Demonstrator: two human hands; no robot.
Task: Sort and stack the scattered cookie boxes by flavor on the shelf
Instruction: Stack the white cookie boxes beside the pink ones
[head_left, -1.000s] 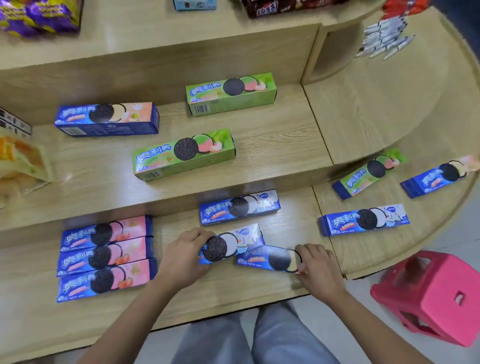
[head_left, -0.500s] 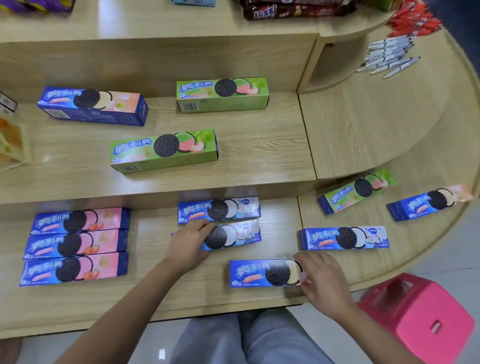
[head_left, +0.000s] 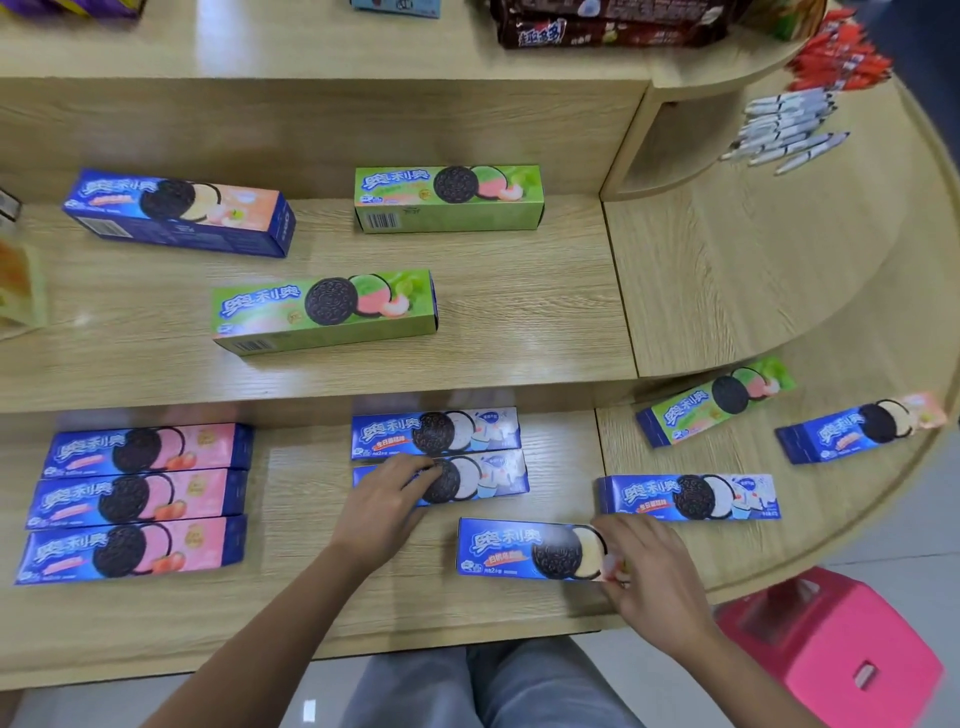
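Observation:
On the lower shelf my left hand presses on a blue-and-white cookie box that lies right against a matching box behind it. My right hand grips the right end of a blue box with a peach end near the front edge. Three pink-ended boxes lie side by side at the left. A third blue-and-white box, a green box and a peach-ended box lie on the curved right part. On the middle shelf sit two green boxes and a peach-ended box.
A pink plastic stool stands on the floor at the right. Several pens and red packets lie on the upper right curve. Dark snack packs line the top shelf. A yellow bag sits at the far left.
My left hand has slid the blue-and-white box back until it lies against the matching box. My right hand has turned the peach-ended box straight, parallel to the shelf front.

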